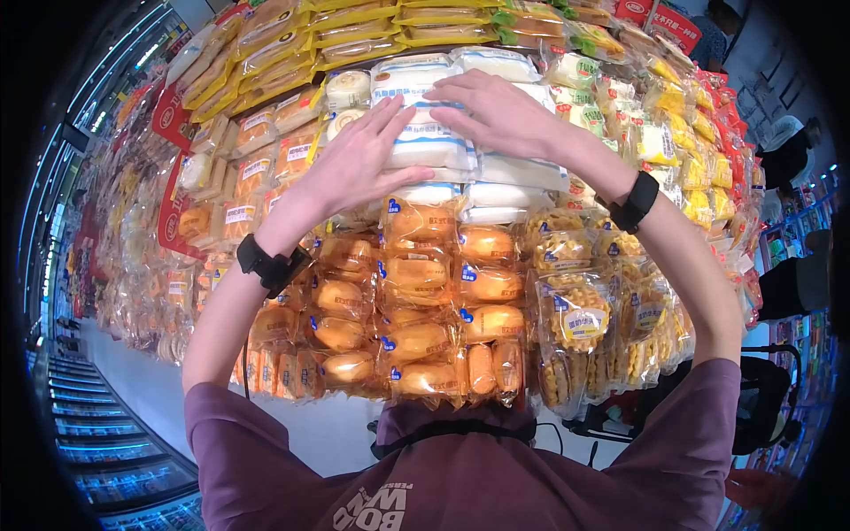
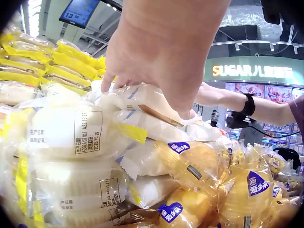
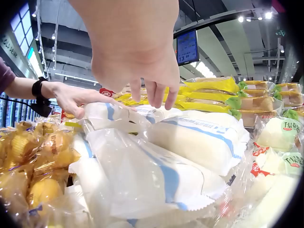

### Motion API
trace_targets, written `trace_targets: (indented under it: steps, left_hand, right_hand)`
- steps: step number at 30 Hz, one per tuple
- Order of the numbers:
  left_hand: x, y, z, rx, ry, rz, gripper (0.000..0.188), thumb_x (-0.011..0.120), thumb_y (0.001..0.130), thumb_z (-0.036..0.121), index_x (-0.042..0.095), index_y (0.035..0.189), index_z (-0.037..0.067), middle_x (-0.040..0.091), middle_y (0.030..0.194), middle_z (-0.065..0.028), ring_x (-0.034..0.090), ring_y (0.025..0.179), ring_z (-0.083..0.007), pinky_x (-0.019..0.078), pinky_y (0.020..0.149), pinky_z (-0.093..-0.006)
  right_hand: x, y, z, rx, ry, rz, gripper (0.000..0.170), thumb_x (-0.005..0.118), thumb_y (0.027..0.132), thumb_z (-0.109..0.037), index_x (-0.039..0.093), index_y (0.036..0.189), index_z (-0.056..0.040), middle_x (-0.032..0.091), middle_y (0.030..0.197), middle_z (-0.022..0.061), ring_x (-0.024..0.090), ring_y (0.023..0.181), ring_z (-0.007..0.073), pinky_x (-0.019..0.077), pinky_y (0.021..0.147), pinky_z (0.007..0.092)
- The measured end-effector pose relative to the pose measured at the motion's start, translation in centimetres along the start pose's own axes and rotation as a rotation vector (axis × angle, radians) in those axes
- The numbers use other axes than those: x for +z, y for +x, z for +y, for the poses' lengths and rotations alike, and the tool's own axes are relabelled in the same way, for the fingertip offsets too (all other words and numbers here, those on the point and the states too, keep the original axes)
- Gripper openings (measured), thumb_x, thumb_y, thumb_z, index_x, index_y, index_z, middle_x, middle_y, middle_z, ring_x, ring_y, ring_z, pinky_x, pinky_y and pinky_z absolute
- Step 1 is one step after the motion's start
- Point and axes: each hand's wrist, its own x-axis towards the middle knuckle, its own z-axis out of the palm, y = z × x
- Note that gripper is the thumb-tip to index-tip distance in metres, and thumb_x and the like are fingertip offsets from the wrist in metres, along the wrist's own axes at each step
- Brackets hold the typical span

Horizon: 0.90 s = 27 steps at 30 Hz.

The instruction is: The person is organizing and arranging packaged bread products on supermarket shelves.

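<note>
White packs of bread with blue stripes (image 1: 436, 149) are stacked in the middle of the display. My left hand (image 1: 359, 157) rests on the left side of this stack, its fingers pointing up and across the wrappers. From the other side my right hand (image 1: 500, 113) reaches over the top packs, fingers extended and palm down. In the left wrist view, fingertips and thumb lie along a white pack (image 2: 152, 102). The right wrist view shows the right fingers above the upper packs, with a large white pack (image 3: 194, 137) close under them.
Orange-brown bread packs (image 1: 416, 279) fill rows nearest me, with waffle packs (image 1: 580, 323) to their right. Yellow-wrapped loaves (image 1: 354, 35) stand at the back. Round cakes in clear wrap (image 2: 71, 133) adjoin the white stack. Red signs (image 1: 171, 119) edge the left side.
</note>
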Motion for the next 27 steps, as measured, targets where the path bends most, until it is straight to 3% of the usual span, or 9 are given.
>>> trace_targets:
  steps: [2,5,11,14,17,20,27]
  left_hand:
    - [0.0,0.0,0.2,-0.014,0.012,0.002,0.078,0.061,0.095,0.054,0.039,0.149,0.002,0.037,0.156,-0.0242,0.038,0.143,-0.0413,0.034,0.118,-0.0468]
    - [0.3,0.3,0.3,0.026,0.042,0.029,0.076,0.057,0.097,0.054,0.043,0.145,-0.003,0.042,0.152,-0.0278,0.039,0.142,-0.0411,0.034,0.117,-0.0469]
    - [0.1,-0.2,1.0,0.017,0.034,0.025,0.07,0.057,0.099,0.048,0.041,0.148,0.001,0.04,0.154,-0.0241,0.04,0.141,-0.0403,0.0344,0.116,-0.0477]
    - [0.0,-0.5,0.9,0.024,0.051,0.045,0.069,0.057,0.099,0.048,0.041,0.148,0.002,0.041,0.154,-0.0233,0.041,0.141,-0.0401,0.0348,0.116,-0.0475]
    - [-0.1,-0.6,1.0,0.024,0.077,0.053,0.07,0.059,0.098,0.048,0.042,0.147,0.001,0.044,0.152,-0.0225,0.043,0.139,-0.0395,0.0363,0.115,-0.0469]
    - [-0.5,-0.8,1.2,0.03,0.077,0.05,0.071,0.06,0.097,0.048,0.043,0.147,0.002,0.046,0.15,-0.0217,0.046,0.137,-0.0389,0.0385,0.113,-0.0464]
    - [0.2,-0.8,1.5,0.07,0.098,0.132,0.071,0.06,0.097,0.048,0.043,0.146,-0.001,0.046,0.149,-0.0236,0.046,0.137,-0.0385,0.0392,0.112,-0.0458]
  right_hand:
    - [0.5,1.0,2.1,-0.074,-0.098,0.057,0.042,0.061,0.099,-0.028,0.059,0.133,-0.0041,0.061,0.134,0.0189,0.056,0.124,0.0371,0.045,0.106,0.0457]
    - [0.1,2.5,2.6,-0.074,-0.102,-0.075,0.045,0.064,0.096,-0.024,0.057,0.136,-0.005,0.062,0.131,0.0189,0.057,0.123,0.0369,0.047,0.104,0.0462]
    - [-0.6,5.5,2.1,-0.045,-0.192,-0.261,0.059,0.073,0.087,-0.025,0.054,0.139,-0.0048,0.067,0.116,0.0207,0.061,0.113,0.0367,0.0506,0.096,0.0468]
    - [0.7,6.1,3.6,-0.165,-0.227,-0.207,0.065,0.075,0.083,-0.026,0.053,0.14,-0.0031,0.067,0.11,0.0236,0.062,0.108,0.0377,0.0509,0.094,0.0469]
    - [0.6,6.5,3.2,-0.15,-0.217,-0.25,0.068,0.076,0.081,-0.026,0.054,0.141,-0.0018,0.067,0.109,0.0254,0.062,0.105,0.0389,0.0511,0.093,0.0459]
    - [-1.2,6.4,2.7,-0.084,-0.127,-0.383,0.067,0.073,0.084,-0.032,0.054,0.142,-0.0025,0.066,0.109,0.0259,0.061,0.104,0.0401,0.0507,0.094,0.0456]
    - [0.5,6.3,3.6,-0.056,-0.079,-0.337,0.059,0.059,0.097,-0.043,0.055,0.143,-0.0054,0.066,0.112,0.0263,0.059,0.111,0.0389,0.0481,0.099,0.0454]
